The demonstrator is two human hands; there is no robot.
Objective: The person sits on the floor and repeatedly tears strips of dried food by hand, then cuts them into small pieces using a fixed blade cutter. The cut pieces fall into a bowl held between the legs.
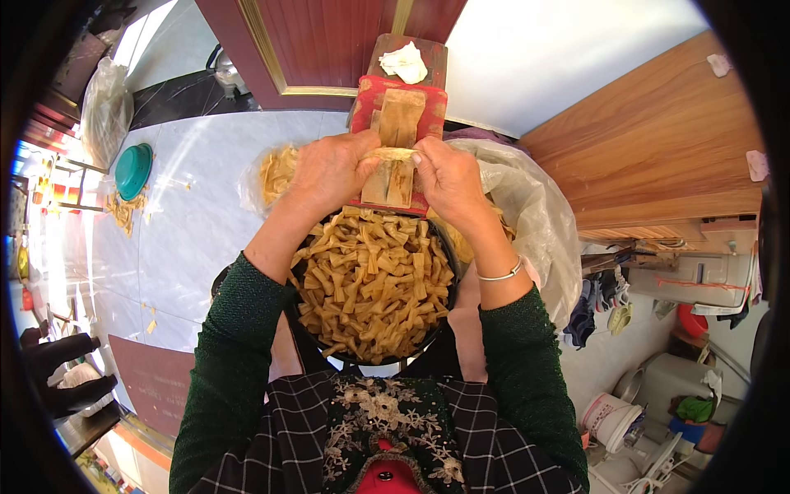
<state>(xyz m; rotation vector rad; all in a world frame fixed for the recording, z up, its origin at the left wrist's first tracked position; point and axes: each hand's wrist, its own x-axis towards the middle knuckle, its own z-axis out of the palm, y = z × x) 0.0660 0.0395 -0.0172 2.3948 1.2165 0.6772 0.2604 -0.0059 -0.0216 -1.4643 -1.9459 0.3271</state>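
A pale yellow strip [395, 154], which looks like tofu skin, is stretched level between my two hands. My left hand [330, 170] pinches one end between thumb and fingers. The other end is gripped by my right hand [449, 176], whose wrist wears a silver bangle [505, 273]. Just under the strip lies a split wooden block [401, 114] on a red patterned cloth [436, 102]. Below my hands, close to my lap, a round dark tub [455, 290] is heaped with short knotted strips [376, 284] of the same material.
A wooden stool [435, 60] under the cloth bears a crumpled white cloth [404, 63]. Loose strips fill a plastic bag [279, 173] at left; a larger clear bag [537, 204] stands at right. A teal basin [133, 171] rests on the tiled floor. Wooden panelling [654, 142] rises at right.
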